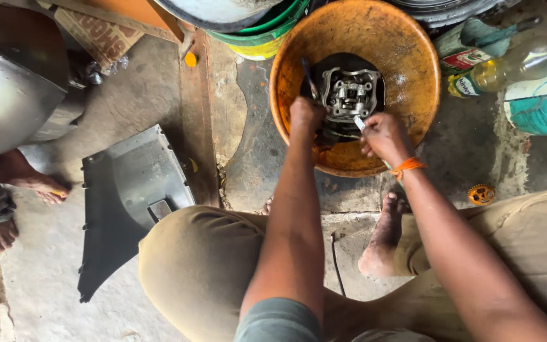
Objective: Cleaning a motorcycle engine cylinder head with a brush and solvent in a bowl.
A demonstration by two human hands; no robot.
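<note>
Engine cylinder head (349, 94): cast metal, judged heavy, rigid, oily-slick; best taken by its outer edges. Sits mid-floor of the orange basin (406, 57), in dark liquid. Left hand (305, 115) is closed around a dark brush (309, 76); right hand (382, 135) pinches a small pale tool (358, 122) at its near edge.

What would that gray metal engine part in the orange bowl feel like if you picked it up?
The metal engine part looks like thick solid metal, so it is probably heavy for its size and stiff. It sits in dark, oily-looking liquid in the orange bowl, so it may be slippery. Its blocky shape suggests it would not roll; the left hand and right hand both work at it.
</note>
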